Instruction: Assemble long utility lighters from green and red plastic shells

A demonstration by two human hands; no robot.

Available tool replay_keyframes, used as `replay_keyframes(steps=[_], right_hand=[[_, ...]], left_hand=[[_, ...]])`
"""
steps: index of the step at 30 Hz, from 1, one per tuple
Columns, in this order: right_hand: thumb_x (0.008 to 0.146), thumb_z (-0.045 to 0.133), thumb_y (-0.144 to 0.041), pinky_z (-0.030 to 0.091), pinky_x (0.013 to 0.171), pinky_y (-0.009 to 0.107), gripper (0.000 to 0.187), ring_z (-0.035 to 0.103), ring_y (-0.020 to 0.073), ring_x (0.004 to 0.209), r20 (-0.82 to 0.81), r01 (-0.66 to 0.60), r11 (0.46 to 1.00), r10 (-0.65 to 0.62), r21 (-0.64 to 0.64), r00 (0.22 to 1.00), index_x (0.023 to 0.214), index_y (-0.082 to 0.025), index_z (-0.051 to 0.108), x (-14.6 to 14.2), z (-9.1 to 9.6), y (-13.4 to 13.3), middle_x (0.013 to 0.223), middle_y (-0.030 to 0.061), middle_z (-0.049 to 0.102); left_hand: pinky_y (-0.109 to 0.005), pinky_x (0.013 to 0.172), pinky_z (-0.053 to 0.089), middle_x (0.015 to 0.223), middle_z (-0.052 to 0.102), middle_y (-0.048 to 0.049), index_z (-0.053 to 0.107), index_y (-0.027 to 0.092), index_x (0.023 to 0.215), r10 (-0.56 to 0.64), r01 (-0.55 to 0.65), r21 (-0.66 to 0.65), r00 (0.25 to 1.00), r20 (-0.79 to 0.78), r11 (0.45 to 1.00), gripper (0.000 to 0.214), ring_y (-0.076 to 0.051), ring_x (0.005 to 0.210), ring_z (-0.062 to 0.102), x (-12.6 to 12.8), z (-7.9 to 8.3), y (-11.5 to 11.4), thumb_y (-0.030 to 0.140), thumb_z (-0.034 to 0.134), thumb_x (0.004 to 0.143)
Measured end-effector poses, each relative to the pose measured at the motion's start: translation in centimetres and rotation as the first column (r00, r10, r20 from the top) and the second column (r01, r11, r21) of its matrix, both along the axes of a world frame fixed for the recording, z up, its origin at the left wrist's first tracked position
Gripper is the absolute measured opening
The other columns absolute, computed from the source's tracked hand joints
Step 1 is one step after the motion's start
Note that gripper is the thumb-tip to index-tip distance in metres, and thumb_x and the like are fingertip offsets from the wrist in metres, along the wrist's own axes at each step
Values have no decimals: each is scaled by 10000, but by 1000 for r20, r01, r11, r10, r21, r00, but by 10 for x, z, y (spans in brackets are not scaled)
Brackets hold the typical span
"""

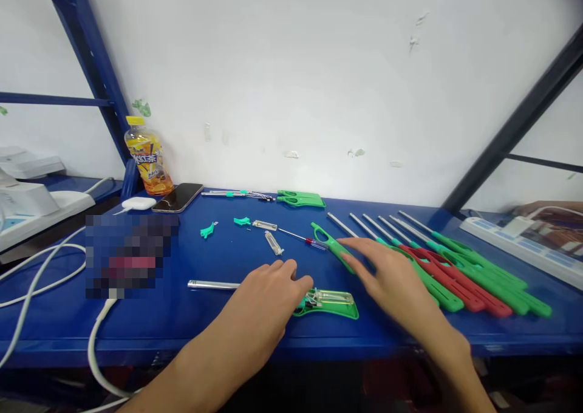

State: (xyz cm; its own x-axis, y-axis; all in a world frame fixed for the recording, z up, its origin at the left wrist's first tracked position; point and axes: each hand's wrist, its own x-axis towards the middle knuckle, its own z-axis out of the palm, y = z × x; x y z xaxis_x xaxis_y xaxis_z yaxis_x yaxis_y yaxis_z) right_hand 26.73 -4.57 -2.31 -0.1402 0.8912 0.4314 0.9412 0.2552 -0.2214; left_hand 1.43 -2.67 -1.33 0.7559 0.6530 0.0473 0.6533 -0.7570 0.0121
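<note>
My left hand [268,294] rests on the blue table [218,334], fingers curled down onto an opened green lighter body [334,303] with a long metal tube [212,285] running out to its left. My right hand [387,273] lies flat with fingers stretched out, fingertips touching a loose green handle shell [330,243]. It holds nothing. Just right of it is a row of finished green and red long-nosed lighters [460,273]. Small parts lie ahead of my left hand: a metal piece [274,243], a thin rod with a red tip [296,237] and teal clips [208,229].
A bottle of orange drink [148,158], a phone [177,197] and a white earbud case [139,203] stand at the back left, with white cables [40,267]. More green shells [300,199] lie by the wall. A power strip [523,243] sits far right. Blue rack struts [98,73] frame both sides.
</note>
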Motion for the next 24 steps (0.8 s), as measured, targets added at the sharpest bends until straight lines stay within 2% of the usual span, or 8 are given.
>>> replay_keyframes(steps=[2,3,6,10,13,17,21,24], right_hand=[[1077,532,-354,580,917,410,351,753,314,1102,272,169,979,-133,-114,953,1327,-167,693,0,6,15,1235,152,782],[1061,554,-325,585,856,400,322,770,325,1040,336,213,968,-158,-132,928,1277,-151,717,-2,8,21,1158,164,802],[1032,546,-202,549,708,340,236,790,306,840,424,251,957,-170,-144,890,1086,-146,768,-14,7,32,925,165,815],[946,542,-42,496,667,305,254,782,280,783,466,228,962,-135,-148,874,1035,-133,762,-26,4,37,880,173,801],[936,547,-63,509,700,334,273,787,308,827,446,209,967,-125,-144,886,1080,-117,773,-20,8,39,894,171,810],[995,569,-218,549,780,358,361,795,304,948,361,210,971,-156,-115,919,1318,-183,727,2,23,37,1030,114,840],[971,622,-304,567,747,398,287,798,350,936,207,266,962,-249,-56,946,1182,-227,801,20,40,23,1006,80,852],[956,633,-370,564,704,386,263,803,339,867,36,192,981,-191,-22,981,1113,-246,805,22,53,7,966,65,851]], left_hand=[[-402,836,590,1156,641,-91,602,234,1136,14,-14,0,1000,-9,1000,463,-286,1005,671,-1,3,0,-28,609,755],[-406,846,590,1157,644,-95,605,230,1136,17,-17,3,1000,-6,1000,461,-287,1014,672,-2,5,-1,-37,597,760],[-451,908,584,1183,654,-101,614,218,1161,12,-12,-4,1000,7,1000,518,-298,1060,672,-4,12,-4,-97,515,762],[-479,935,579,1178,661,-105,630,191,1138,4,-3,-19,1000,21,1000,566,-307,1067,674,-5,17,-6,-144,457,717],[-489,928,579,1193,661,-115,630,180,1156,4,-4,-18,1000,16,1000,586,-323,1082,672,-4,18,-6,-151,454,706],[-483,939,564,1186,669,-120,636,177,1169,-4,5,-21,1000,19,1000,529,-314,1081,669,-7,16,-4,-134,447,785],[-434,919,544,1109,678,-100,662,181,1075,-45,45,3,994,102,999,410,-278,1030,665,-14,16,-2,-91,417,890],[-385,853,535,1080,688,-76,677,194,1028,-37,42,-38,993,114,998,371,-248,954,670,-19,21,-2,-64,430,928]])
